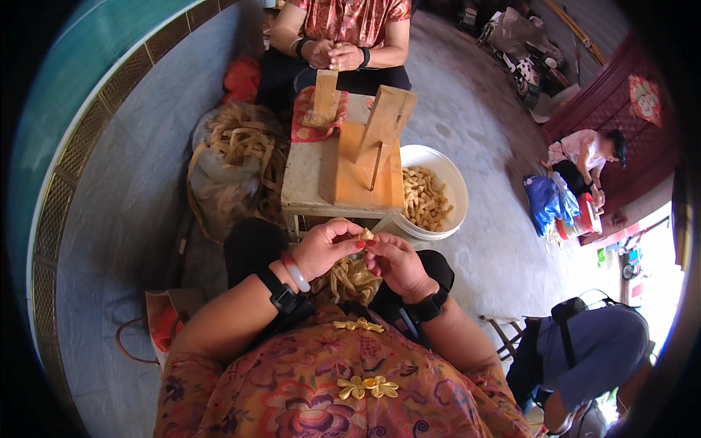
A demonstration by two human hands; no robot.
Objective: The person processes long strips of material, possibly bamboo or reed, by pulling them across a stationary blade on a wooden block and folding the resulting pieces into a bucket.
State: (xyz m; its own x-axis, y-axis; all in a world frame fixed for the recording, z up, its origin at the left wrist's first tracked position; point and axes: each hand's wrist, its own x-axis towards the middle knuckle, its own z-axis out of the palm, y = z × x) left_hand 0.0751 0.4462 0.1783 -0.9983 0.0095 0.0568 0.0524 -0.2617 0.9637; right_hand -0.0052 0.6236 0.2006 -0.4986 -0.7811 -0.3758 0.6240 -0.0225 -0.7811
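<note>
Above my lap, both hands meet at a small folded piece of tan strip (367,234). My left hand (327,249) pinches it between thumb and fingers, and my right hand (398,264) grips its other side. Part of the piece is covered by my fingertips. Below my hands, a bundle of loose tan strips (349,280) lies between my knees. Just past my hands stands a small worn table (309,178). It carries a wooden board (350,189) with a slanted upright wooden block (386,123) and a thin rod (377,167) leaning against it.
A white bucket (461,189) of small folded tan pieces (424,202) stands right of the table. Left of it sits a clear plastic bag (219,180) of long tan strips (241,128). Opposite, a person's hands (334,55) are near another wooden block (325,96) on red cloth (302,117).
</note>
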